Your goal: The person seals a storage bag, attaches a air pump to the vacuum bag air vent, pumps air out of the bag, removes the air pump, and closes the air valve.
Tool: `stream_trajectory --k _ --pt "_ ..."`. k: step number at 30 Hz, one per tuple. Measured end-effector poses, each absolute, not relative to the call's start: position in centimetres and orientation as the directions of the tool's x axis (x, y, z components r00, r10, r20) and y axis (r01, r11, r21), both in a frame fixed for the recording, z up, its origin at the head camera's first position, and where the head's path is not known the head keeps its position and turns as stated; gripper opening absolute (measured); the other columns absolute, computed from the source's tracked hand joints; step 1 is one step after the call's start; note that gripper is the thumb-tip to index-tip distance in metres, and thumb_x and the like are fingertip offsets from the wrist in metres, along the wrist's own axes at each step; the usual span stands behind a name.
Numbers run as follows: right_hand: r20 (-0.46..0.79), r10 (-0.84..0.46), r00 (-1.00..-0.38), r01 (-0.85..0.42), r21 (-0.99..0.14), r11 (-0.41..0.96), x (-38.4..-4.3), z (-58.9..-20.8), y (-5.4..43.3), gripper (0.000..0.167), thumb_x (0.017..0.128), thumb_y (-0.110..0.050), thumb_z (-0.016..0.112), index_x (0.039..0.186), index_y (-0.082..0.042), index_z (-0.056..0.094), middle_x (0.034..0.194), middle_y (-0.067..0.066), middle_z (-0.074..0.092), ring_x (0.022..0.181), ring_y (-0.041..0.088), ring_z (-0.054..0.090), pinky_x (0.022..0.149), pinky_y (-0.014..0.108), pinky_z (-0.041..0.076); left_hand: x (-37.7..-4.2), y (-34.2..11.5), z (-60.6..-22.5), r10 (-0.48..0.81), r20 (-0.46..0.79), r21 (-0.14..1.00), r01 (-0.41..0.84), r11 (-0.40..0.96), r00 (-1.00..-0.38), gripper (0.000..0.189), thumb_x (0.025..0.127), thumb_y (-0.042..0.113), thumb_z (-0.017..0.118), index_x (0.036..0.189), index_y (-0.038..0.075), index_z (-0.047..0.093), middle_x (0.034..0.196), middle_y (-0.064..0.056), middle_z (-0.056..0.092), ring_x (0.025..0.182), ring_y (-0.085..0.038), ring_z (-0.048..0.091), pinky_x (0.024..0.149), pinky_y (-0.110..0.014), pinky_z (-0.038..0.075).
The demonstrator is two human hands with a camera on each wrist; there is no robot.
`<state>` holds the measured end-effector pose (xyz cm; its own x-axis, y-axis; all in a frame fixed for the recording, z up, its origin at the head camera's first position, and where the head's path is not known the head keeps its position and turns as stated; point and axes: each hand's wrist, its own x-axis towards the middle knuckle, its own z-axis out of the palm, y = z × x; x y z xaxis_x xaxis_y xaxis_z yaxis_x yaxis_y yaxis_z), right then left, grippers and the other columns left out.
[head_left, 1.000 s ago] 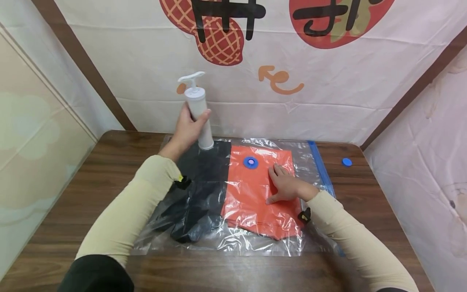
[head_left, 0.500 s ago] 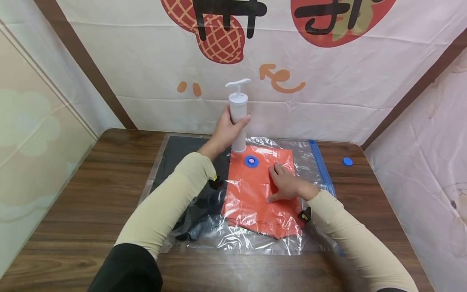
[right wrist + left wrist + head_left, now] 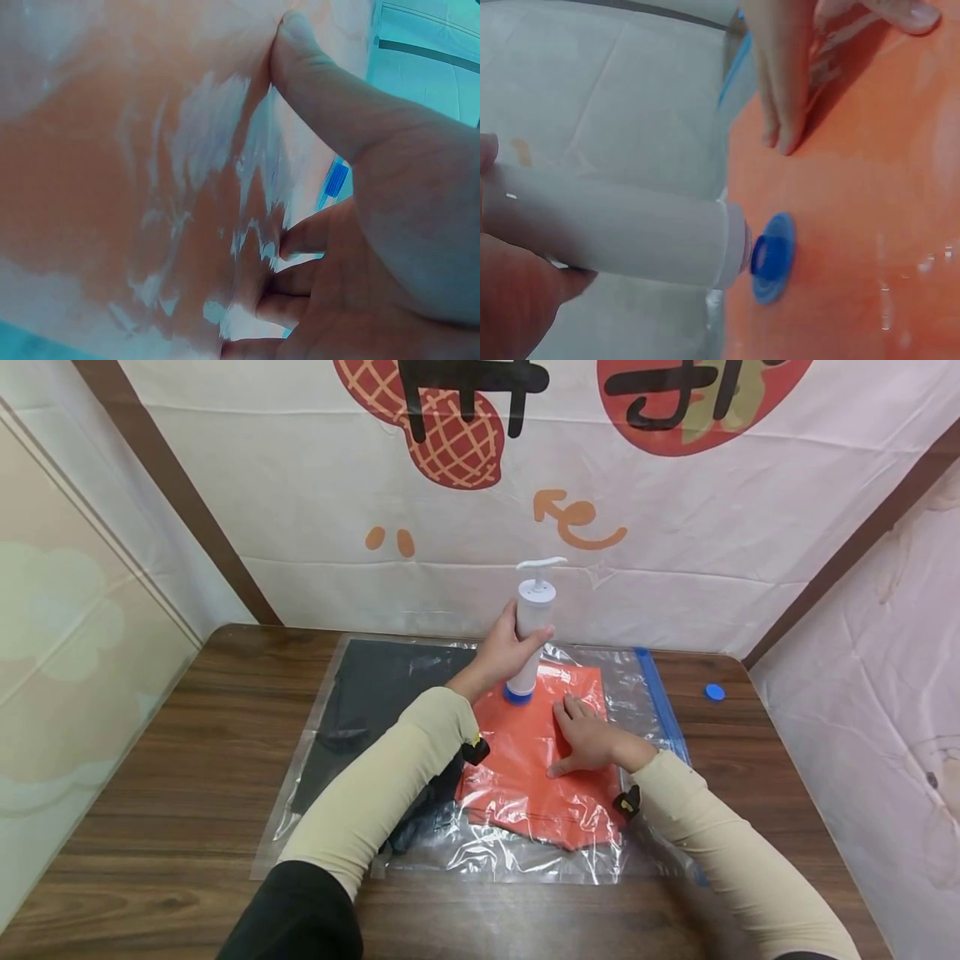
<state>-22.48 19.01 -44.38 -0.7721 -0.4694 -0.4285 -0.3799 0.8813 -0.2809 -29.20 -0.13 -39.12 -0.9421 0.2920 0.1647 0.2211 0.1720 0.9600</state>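
Note:
My left hand (image 3: 508, 647) grips the white barrel of a hand pump (image 3: 534, 610), its T-shaped handle at the top. In the left wrist view the pump's lower end comes right up to the round blue valve (image 3: 774, 259). The valve is set in a clear plastic vacuum bag (image 3: 450, 860) lying flat on the table. Inside the bag are a folded orange cloth (image 3: 517, 777), under the valve, and a black folded one (image 3: 375, 693) at the left. My right hand (image 3: 588, 742) rests on the bag over the orange cloth, fingers spread.
A small blue cap (image 3: 714, 692) lies on the brown wooden table (image 3: 150, 760) to the right of the bag. The bag's blue zip edge (image 3: 663, 702) runs along its right side. A printed fabric wall (image 3: 300, 527) stands behind the table.
My left hand has carried the pump rightward from over the black cloth, then lowered it to the blue valve. My right hand has stayed in place on the bag.

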Motion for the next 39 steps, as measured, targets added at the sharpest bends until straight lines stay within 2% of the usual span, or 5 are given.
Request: stream_trajectory --k 10,20,28,32,39 --pt "-0.427 -0.465 -0.776 -0.372 -0.286 0.883 -22.5 -44.6 19.0 0.118 0.085 -0.053 0.079 0.159 0.008 0.010 0.165 0.032 0.004 0.153 0.046 0.007 0.119 0.058 0.024 -29.1 0.0 -40.2 0.387 0.159 0.950 0.247 0.190 -0.908 0.060 0.102 0.022 0.064 0.151 0.007 0.032 0.140 -0.016 0.050 0.132 -0.031 0.051 0.110 -0.050 0.042" --pt "-0.418 -0.467 -0.779 -0.371 -0.294 0.881 -22.6 -44.4 19.1 0.120 0.085 -0.054 0.079 0.158 0.010 0.009 0.164 0.033 0.003 0.153 0.047 0.006 0.120 0.058 0.022 -29.5 -0.8 -40.3 0.358 0.090 0.946 0.192 0.260 -0.929 0.070 0.103 0.030 0.063 0.157 0.012 0.022 0.145 -0.015 0.046 0.136 -0.032 0.047 0.112 -0.053 0.039" --pt "-0.358 -0.501 -0.788 -0.343 -0.421 0.840 -22.7 -44.6 19.8 0.121 0.083 -0.050 0.082 0.157 0.012 0.009 0.163 0.035 0.006 0.152 0.048 0.008 0.119 0.059 0.021 -29.5 -1.1 -40.2 0.410 0.074 0.923 0.218 0.316 -0.909 0.067 0.102 0.032 0.064 0.154 0.012 0.026 0.142 -0.014 0.048 0.134 -0.032 0.050 0.111 -0.053 0.040" --pt "-0.312 -0.520 -0.795 -0.309 -0.530 0.790 -23.4 -43.9 20.4 0.111 0.088 -0.044 0.079 0.157 0.012 0.012 0.162 0.036 0.009 0.151 0.050 0.012 0.118 0.062 0.022 -29.6 -1.1 -40.2 0.434 0.078 0.925 0.228 0.304 -0.897 0.067 0.102 0.032 0.064 0.154 0.011 0.026 0.141 -0.015 0.049 0.132 -0.032 0.052 0.110 -0.052 0.042" --pt "-0.092 -0.464 -0.881 -0.328 -0.588 0.739 -25.5 -43.0 19.5 0.077 0.097 -0.024 0.072 0.153 0.009 0.032 0.152 0.031 0.041 0.139 0.046 0.042 0.110 0.062 0.037 -29.7 -1.1 -40.2 0.447 0.081 0.935 0.224 0.276 -0.891 0.069 0.103 0.030 0.063 0.156 0.012 0.024 0.145 -0.013 0.046 0.134 -0.031 0.049 0.111 -0.051 0.041"
